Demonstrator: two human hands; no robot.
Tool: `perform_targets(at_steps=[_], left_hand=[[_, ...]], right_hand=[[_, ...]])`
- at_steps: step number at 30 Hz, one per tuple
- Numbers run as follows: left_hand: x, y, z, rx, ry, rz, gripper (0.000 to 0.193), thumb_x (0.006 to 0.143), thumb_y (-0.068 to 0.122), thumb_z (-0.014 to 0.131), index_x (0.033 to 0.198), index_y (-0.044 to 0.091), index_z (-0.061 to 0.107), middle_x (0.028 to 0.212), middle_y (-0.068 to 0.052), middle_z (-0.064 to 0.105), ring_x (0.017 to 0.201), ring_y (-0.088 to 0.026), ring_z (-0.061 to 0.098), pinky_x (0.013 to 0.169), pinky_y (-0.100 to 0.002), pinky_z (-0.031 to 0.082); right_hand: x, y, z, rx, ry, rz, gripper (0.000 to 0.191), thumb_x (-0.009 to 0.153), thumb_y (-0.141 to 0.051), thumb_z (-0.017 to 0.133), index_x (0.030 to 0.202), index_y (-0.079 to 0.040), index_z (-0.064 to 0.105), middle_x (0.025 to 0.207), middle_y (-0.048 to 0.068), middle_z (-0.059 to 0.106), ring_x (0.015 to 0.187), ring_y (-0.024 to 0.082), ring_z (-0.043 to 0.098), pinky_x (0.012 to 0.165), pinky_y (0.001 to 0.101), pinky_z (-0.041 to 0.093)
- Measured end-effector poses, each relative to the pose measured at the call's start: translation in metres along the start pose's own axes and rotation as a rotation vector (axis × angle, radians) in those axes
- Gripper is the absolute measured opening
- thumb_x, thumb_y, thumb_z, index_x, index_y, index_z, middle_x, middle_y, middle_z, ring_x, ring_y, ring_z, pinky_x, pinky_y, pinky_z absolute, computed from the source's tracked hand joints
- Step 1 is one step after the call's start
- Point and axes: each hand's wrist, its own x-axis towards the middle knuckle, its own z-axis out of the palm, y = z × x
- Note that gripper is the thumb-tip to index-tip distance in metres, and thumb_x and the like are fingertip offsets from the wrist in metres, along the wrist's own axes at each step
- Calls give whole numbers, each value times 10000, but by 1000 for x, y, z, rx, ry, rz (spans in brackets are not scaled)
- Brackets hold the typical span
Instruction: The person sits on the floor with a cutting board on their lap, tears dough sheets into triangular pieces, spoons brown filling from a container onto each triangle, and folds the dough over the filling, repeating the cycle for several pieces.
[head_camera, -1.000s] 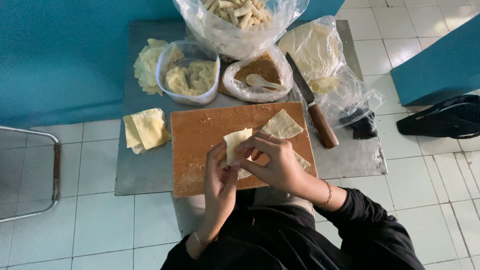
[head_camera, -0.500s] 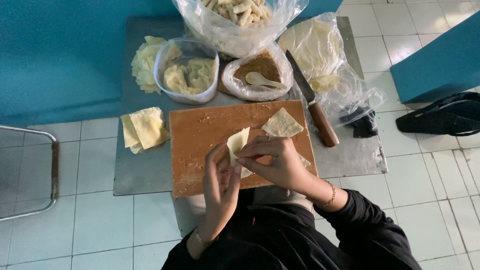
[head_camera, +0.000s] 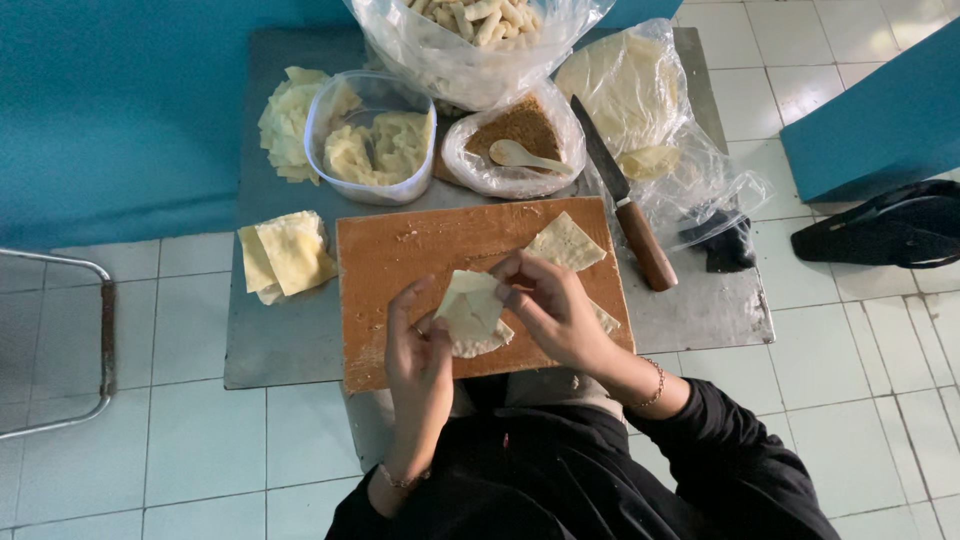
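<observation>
Wrapper (head_camera: 470, 318) sits above the near edge of the cutting board (head_camera: 400, 260), pinched in both hands: left hand (head_camera: 418, 352) grip clamps its underside, right hand (head_camera: 545, 305) fingers fold the top corner; I press evenly, avoiding tears.

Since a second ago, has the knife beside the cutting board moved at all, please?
No. The knife lies where it did, along the right edge of the wooden cutting board, blade towards the bags; only the hands have shifted.

Knife (head_camera: 622, 205) lies right of cutting board (head_camera: 420, 270).
</observation>
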Motion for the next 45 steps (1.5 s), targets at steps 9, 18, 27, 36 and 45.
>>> perform_targets(at_steps=[9, 18, 27, 36, 45], left_hand=[[5, -10, -5, -449, 126, -72, 350, 1023, -21, 500, 1372, -11, 484, 1194, -159, 637, 1144, -260, 671, 1030, -440, 576], [3, -19, -14, -389, 216, -27, 362, 1004, -3, 518, 1365, -5, 489, 1268, -102, 586, 1148, -201, 632, 994, -402, 572], [4, -8, -41, -357, 273, 78, 419, 999, -31, 568, 1401, 31, 468, 1266, -143, 600, 1165, -207, 618, 973, -370, 556], [6, -8, -46, -314, 308, 63, 455, 956, -82, 598, 1353, 83, 447, 1206, -72, 541, 1121, -171, 596, 908, -350, 562], [39, 7, -39, -63, 25, 167, 386, 977, -44, 633, 1327, 52, 501, 1240, -42, 539, 982, -93, 534, 865, -239, 488]], right_hand=[[8, 17, -19, 813, 92, 103, 114, 1102, -100, 451, 1121, -21, 531, 1139, 95, 651, 1114, 184, 655, 1022, 359, 523], [14, 32, -35, 975, 190, -17, 118, 1118, -119, 434, 1092, -40, 517, 1139, 113, 669, 1051, 194, 683, 968, 372, 568], [36, 20, -58, -363, 328, -253, 190, 992, -42, 555, 1176, -19, 595, 1168, 85, 654, 1037, 205, 665, 910, 374, 556], [39, 1, -35, -991, -151, -606, 216, 876, -170, 757, 1081, -102, 746, 1085, 53, 736, 1046, 245, 678, 881, 418, 554], [66, 15, -18, -84, -472, 97, 336, 988, -204, 687, 1267, -20, 651, 1108, 24, 738, 1043, 113, 680, 897, 298, 574]])
